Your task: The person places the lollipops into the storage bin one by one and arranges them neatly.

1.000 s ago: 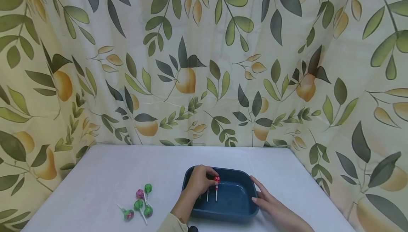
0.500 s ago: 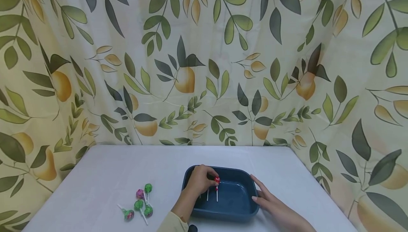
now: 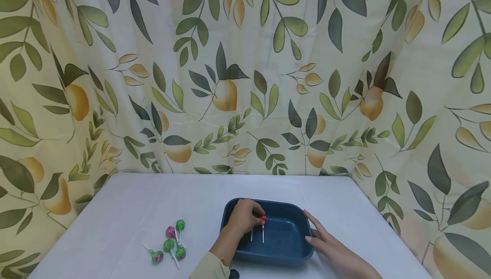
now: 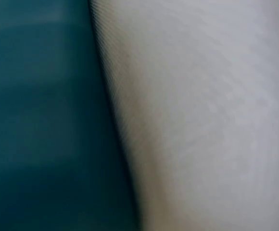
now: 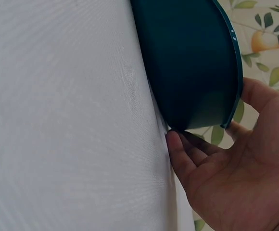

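Note:
My left hand [image 3: 242,218] reaches into a dark blue rectangular tray [image 3: 288,233] and pinches a red-wrapped lollipop [image 3: 263,218] by its head. The white stick of that lollipop points toward me. Beside it another white stick [image 3: 252,235] shows, its upper end hidden under the hand. My right hand [image 3: 326,240] rests against the tray's right side, fingers extended. In the right wrist view, the fingers of the right hand [image 5: 231,168] touch the tray's outer wall [image 5: 192,67] at the rim and base. The left wrist view is blurred, filled by the tray [image 4: 33,120] and white cloth.
Left of the tray, several lollipops lie in a loose group on the white table [image 3: 126,219], among them a purple one [image 3: 170,231] and a green one [image 3: 180,225]. Behind the table hangs a leaf-and-fruit patterned curtain [image 3: 245,134].
The head view has shifted slightly. Both hands, the tray and the lollipops keep nearly the same places relative to each other.

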Tool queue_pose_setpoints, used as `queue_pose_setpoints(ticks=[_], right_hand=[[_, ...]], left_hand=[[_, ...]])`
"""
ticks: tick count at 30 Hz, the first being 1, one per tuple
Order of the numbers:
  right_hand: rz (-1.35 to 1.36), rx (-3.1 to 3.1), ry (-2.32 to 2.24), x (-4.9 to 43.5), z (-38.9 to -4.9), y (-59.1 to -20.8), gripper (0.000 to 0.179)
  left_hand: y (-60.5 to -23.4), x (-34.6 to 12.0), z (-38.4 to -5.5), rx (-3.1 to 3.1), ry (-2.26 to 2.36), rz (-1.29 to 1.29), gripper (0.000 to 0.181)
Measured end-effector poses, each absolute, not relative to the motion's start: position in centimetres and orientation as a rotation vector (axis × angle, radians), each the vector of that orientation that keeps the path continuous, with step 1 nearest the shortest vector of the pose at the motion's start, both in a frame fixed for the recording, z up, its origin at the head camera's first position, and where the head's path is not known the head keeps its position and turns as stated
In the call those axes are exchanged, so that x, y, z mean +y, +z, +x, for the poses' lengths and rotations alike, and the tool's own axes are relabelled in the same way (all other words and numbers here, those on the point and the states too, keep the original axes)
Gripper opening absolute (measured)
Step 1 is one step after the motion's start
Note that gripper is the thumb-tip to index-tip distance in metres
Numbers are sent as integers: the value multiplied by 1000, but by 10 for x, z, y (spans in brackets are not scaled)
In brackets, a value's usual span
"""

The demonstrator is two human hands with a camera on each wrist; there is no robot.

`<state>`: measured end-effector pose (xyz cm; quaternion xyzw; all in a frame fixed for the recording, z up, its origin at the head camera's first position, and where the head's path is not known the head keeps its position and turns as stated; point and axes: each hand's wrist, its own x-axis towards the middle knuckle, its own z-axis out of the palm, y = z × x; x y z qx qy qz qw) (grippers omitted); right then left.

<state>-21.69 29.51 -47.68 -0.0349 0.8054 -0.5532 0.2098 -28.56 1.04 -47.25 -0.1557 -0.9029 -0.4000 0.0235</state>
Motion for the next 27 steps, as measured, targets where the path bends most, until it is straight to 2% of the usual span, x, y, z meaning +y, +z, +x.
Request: queue_pose_setpoints(ticks=[22,27], right_hand=[[-58,2246,-1533,294,-215,-472,74],[-51,2245,-1527,293,-214,-472,74]], left_hand=[[-473,11,-287,-2762,-1308,-466,20],[-472,9,-284,-2716,-1445,-448,20]])
